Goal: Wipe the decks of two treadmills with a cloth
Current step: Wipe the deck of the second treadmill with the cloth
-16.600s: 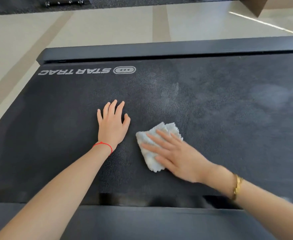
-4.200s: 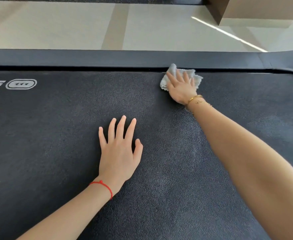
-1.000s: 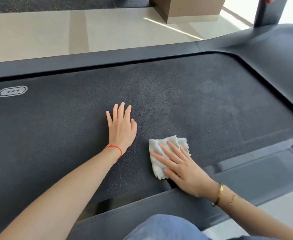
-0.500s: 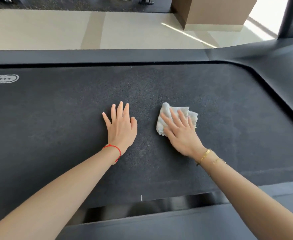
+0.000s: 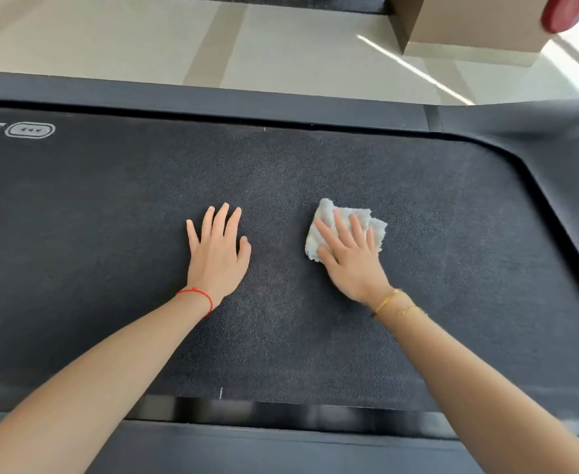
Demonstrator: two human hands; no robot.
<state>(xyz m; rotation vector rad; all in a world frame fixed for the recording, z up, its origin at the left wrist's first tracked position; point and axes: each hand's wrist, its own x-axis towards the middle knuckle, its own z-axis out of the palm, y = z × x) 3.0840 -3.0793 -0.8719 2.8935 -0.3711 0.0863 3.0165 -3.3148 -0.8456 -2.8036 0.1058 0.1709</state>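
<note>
Pressing flat on the cloth (image 5: 344, 227), our right hand (image 5: 351, 260) has its fingers straight and slightly spread across the folded white wad, pinning it to the belt rather than pinching it, with the palm heel trailing on the deck (image 5: 435, 234) behind. The cloth sits about mid-width of the belt, right of centre in the head view, and shows ahead of and to both sides of our fingertips, so the grip lies at its near edge. Our left hand (image 5: 217, 254) rests just beside it to the left, spread flat, fingers together, holding nothing; we judge it a brace only. The relation that counts is this: the deck's long axis runs left to right across our view, with the printed logo (image 5: 29, 130) far to the left and the curved black end moulding (image 5: 554, 172) to the right, while our right forearm runs diagonally from lower right up to the cloth. The cloth has no strong long axis, being a rumpled near-square. The right hand alone can carry it, and unwiped-looking belt lies beyond it toward the far side rail (image 5: 212, 100) and rightward to the moulding. We would judge the next stroke pushes away or sweeps right.
</note>
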